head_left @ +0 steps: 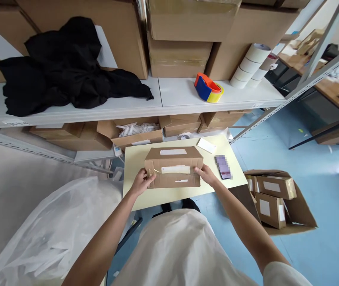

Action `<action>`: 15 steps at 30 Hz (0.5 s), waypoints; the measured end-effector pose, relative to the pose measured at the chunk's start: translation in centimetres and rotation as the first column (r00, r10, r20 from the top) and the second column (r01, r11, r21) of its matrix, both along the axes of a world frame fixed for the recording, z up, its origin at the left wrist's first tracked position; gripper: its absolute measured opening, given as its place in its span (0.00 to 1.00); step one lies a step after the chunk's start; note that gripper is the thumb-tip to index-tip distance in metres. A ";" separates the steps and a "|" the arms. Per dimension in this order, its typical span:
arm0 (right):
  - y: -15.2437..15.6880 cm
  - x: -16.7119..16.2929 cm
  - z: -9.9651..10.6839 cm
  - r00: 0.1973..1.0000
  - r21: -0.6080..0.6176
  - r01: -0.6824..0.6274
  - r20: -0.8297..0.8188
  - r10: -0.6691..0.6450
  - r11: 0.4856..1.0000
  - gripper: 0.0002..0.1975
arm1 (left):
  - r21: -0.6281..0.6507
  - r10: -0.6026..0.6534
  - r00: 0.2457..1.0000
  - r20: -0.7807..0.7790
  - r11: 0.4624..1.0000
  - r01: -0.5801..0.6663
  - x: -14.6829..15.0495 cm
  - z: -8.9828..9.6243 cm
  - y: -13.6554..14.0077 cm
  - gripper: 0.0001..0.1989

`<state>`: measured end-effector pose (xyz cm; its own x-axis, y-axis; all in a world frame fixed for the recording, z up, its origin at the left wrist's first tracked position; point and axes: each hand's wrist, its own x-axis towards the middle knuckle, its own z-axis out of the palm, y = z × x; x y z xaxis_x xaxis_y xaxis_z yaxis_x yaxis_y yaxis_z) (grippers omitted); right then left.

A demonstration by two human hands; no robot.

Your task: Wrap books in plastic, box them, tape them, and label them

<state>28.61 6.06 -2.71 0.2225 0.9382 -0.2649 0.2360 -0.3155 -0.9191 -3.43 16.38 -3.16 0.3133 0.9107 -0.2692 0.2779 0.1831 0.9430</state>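
A cardboard box (169, 180) carries a white label (173, 151) on its top face and a longer white label (175, 169) across the face toward the person, with a small white patch (181, 181) lower down; any print there is too small to read. A tag (16, 123) on the front edge of the shelf (175, 105) bears dark marks, also unreadable, and the boxes in the large carton (302, 222) on the floor show white labels.

The box is brown and oblong, its long side facing the person, with glossy clear tape at both ends of the near face. It is over the pale table (145, 196); whether its underside touches the top cannot be told. The left grip (142, 180) grasps its left end, thumb on the near face; the right grip (206, 174) grasps the right end likewise.

Bare tabletop shows to the left of the box and along the near edge. Behind, the box lies near the far edge, below the shelf. To its right, a white card (206, 145) and a phone (223, 167), its screen pixelated, take up the space toward the right edge.
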 end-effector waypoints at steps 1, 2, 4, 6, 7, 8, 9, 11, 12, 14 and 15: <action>0.1 0.2 0.8 0.998 -0.065 0.048 0.034 -0.046 0.997 0.29 | 0.032 -0.014 0.998 -0.068 0.999 0.017 0.5 0.6 -0.1 0.31; 0.3 0.4 1.5 0.993 -0.124 0.102 0.069 -0.094 0.987 0.29 | 0.060 -0.029 0.991 -0.127 0.997 0.037 1.1 1.2 -0.1 0.28; 0.5 0.7 2.3 0.980 -0.188 0.191 0.084 -0.178 0.963 0.29 | 0.099 -0.045 0.974 -0.223 0.993 0.068 2.1 1.9 -0.3 0.24; 0.7 0.9 2.4 0.974 -0.188 0.225 0.004 -0.228 0.956 0.27 | 0.106 -0.036 0.953 -0.302 0.992 0.071 3.0 2.0 -0.4 0.24; 0.8 0.9 2.3 0.970 -0.181 0.224 -0.052 -0.237 0.958 0.27 | 0.100 -0.025 0.943 -0.333 0.993 0.061 3.4 1.9 -0.5 0.24; 0.8 1.0 2.2 0.967 -0.176 0.213 -0.104 -0.234 0.961 0.28 | 0.088 -0.013 0.935 -0.353 0.995 0.047 3.7 1.7 -0.5 0.24; 0.9 1.1 2.0 0.965 -0.175 0.194 -0.145 -0.220 0.965 0.28 | 0.072 -0.007 0.932 -0.363 0.997 0.035 4.0 1.5 -0.5 0.24; 1.1 1.3 1.6 0.963 -0.183 0.155 -0.192 -0.190 0.971 0.26 | 0.033 -0.004 0.930 -0.368 0.999 0.018 4.5 1.1 -0.6 0.22; 1.2 1.4 1.3 0.962 -0.183 0.142 -0.204 -0.179 0.973 0.24 | 0.011 -0.010 0.928 -0.373 1.000 0.015 4.6 1.0 -0.6 0.21; 1.4 1.7 0.9 0.965 -0.178 0.130 -0.205 -0.166 0.975 0.23 | -0.010 -0.015 0.919 -0.395 1.000 0.012 5.0 0.8 -0.6 0.20; 1.6 1.8 0.6 0.969 -0.176 0.127 -0.188 -0.160 0.976 0.22 | -0.010 -0.014 0.911 -0.413 1.000 0.011 5.3 0.7 -0.7 0.20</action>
<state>30.45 7.63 -2.06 0.2787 0.8413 -0.4631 -0.0063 -0.4806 -0.8769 1.83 15.72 -2.46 0.1839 0.9048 -0.3840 0.6447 0.1839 0.7420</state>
